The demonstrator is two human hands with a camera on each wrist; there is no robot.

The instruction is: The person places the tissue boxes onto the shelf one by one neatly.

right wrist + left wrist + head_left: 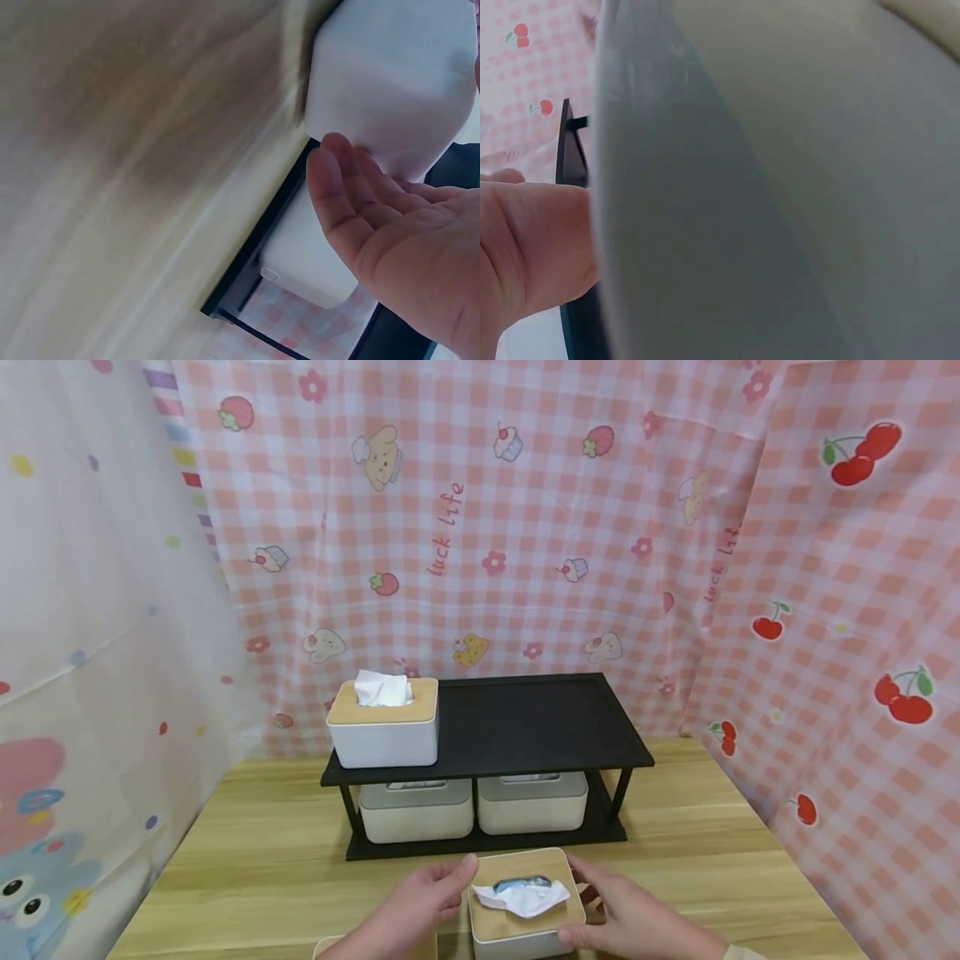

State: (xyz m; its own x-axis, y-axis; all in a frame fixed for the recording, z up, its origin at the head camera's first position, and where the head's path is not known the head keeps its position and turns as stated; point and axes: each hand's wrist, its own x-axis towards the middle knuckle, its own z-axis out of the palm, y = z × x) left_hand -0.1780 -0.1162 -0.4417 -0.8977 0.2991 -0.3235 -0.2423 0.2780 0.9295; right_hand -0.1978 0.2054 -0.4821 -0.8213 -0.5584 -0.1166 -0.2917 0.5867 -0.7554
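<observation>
A white tissue box (517, 947) with a light wood lid and a tissue sticking out stands between my two hands in front of the rack. My left hand (423, 902) holds its left side, thumb at the far left corner of the lid. On the right side, my right hand (626, 906) grips it with the thumb near the front corner and fingers towards the back. The right wrist view shows the right hand (405, 232) beneath the box's white wall (394, 82). A pale wall (780, 210) fills most of the left wrist view, beside the left thumb (540, 247).
Behind, a black two-level rack (540, 727) carries a wood-lidded tissue box (386, 743) at its upper left. Two grey-lidded tissue boxes (416, 822) sit on the lower level. Another wood-lidded box (429, 948) lies partly under my left forearm. Patterned cloth (495, 527) surrounds the wooden table (247, 852).
</observation>
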